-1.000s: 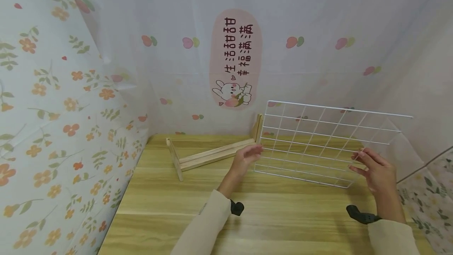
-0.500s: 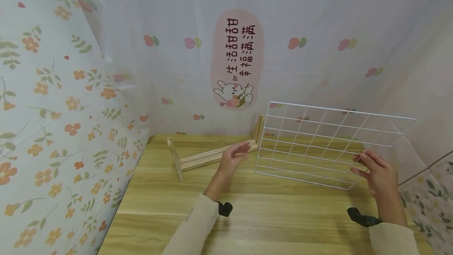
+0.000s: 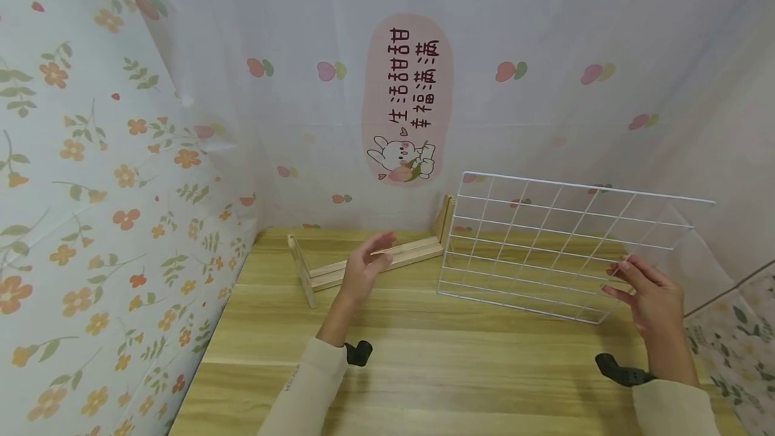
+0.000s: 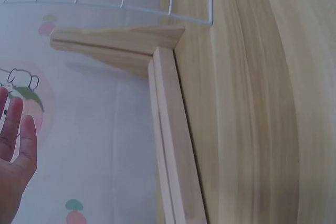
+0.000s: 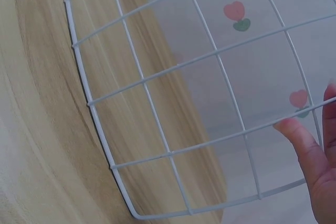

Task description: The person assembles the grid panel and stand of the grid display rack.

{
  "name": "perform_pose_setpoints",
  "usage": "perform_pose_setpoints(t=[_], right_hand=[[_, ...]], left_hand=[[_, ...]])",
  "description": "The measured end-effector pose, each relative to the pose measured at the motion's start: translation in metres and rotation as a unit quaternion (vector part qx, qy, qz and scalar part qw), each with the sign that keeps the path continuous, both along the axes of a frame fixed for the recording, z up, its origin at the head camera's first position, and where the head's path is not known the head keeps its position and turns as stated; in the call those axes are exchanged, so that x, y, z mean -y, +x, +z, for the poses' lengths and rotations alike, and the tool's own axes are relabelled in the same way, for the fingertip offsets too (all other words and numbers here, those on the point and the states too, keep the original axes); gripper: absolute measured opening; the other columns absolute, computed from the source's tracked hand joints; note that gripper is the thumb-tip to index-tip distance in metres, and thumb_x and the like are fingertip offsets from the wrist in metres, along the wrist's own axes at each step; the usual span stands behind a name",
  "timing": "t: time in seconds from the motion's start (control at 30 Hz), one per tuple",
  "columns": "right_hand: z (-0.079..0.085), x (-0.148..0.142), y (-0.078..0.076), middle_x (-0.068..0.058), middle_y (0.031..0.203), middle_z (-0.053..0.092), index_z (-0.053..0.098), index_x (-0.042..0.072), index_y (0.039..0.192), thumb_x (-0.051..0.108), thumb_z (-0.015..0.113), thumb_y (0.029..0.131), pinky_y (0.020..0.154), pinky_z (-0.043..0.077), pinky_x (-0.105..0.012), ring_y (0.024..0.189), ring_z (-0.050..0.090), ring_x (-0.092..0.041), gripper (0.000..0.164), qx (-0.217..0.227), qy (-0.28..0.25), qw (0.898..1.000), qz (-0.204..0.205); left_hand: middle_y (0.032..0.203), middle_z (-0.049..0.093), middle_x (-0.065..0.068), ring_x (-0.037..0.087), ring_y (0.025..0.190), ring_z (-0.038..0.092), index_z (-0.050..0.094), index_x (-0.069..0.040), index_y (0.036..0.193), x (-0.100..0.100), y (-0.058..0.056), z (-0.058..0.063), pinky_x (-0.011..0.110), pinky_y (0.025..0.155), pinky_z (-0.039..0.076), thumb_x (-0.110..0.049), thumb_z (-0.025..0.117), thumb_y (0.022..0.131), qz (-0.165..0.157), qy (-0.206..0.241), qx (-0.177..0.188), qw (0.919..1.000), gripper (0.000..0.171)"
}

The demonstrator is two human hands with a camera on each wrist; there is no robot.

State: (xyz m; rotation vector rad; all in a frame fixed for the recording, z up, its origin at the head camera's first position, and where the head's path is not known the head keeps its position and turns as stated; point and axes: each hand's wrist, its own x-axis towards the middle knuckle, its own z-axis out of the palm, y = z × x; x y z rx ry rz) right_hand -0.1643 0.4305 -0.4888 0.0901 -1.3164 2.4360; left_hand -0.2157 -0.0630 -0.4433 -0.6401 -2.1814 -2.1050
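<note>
A white wire grid panel (image 3: 545, 229) stands leaning back at the right of the table, its lower edge down on the wood. My right hand (image 3: 655, 298) holds the panel by its right side, thumb and fingers at the wires; the right wrist view shows the thumb (image 5: 299, 140) against one wire. Left of the panel lies a pale wooden stand (image 3: 418, 249), a grooved rail between two upright end pieces. My left hand (image 3: 363, 268) hovers before that rail with fingers extended, holding nothing. In the left wrist view its fingers (image 4: 29, 140) appear apart from the stand.
The wood-grain table (image 3: 424, 369) reaches back to a white printed curtain (image 3: 290, 120) with lettering and a rabbit. Floral cloth (image 3: 121, 221) hangs along the left side. The stand's right end piece (image 3: 447, 221) is close to the panel's left edge.
My left hand has come away from the panel's left edge and moved left to the front of the wooden stand. The right hand and panel stay nearly where they were.
</note>
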Motion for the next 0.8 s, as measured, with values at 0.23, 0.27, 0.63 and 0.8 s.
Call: perform_pose_setpoints(t=[0.23, 0.27, 0.63, 0.8], right_hand=[[0.0, -0.001, -0.001, -0.018, 0.092, 0.072, 0.064, -0.015, 0.101, -0.017, 0.044, 0.094, 0.056, 0.057, -0.045, 0.08, 0.071, -0.025, 0.021, -0.003, -0.006, 1.0, 0.0], [0.0, -0.001, -0.001, -0.018, 0.092, 0.072, 0.064, -0.015, 0.101, -0.017, 0.044, 0.094, 0.056, 0.057, -0.045, 0.08, 0.072, -0.025, 0.021, -0.003, -0.008, 1.0, 0.0], [0.003, 0.002, -0.001, -0.018, 0.091, 0.073, 0.068, -0.011, 0.099, -0.016, 0.045, 0.094, 0.054, 0.058, -0.044, 0.08, 0.071, -0.026, 0.024, 0.005, -0.017, 1.0, -0.012], [0.007, 0.005, -0.002, -0.017, 0.09, 0.073, 0.068, -0.011, 0.101, -0.016, 0.046, 0.093, 0.054, 0.058, -0.043, 0.079, 0.071, -0.026, 0.023, 0.014, -0.033, 0.999, -0.013]], left_hand=[[0.136, 0.052, 0.026, 0.041, 0.122, 0.048, 0.05, 0.009, 0.134, 0.02, 0.002, 0.01, 0.055, 0.104, 0.04, 0.002, 0.056, 0.094, 0.06, -0.008, -0.02, 0.9979, 0.041], [0.137, 0.051, 0.026, 0.04, 0.123, 0.048, 0.05, 0.008, 0.134, 0.023, 0.002, 0.01, 0.055, 0.103, 0.04, 0.002, 0.057, 0.094, 0.073, -0.009, -0.022, 0.997, 0.041], [0.135, 0.052, 0.027, 0.041, 0.119, 0.048, 0.054, 0.007, 0.131, 0.045, 0.001, 0.012, 0.06, 0.101, 0.04, 0.005, 0.06, 0.088, 0.169, -0.02, -0.051, 0.9841, 0.043], [0.132, 0.051, 0.029, 0.043, 0.116, 0.048, 0.055, 0.008, 0.129, 0.051, 0.001, 0.01, 0.064, 0.098, 0.04, 0.005, 0.061, 0.088, 0.198, -0.029, -0.073, 0.977, 0.042]])
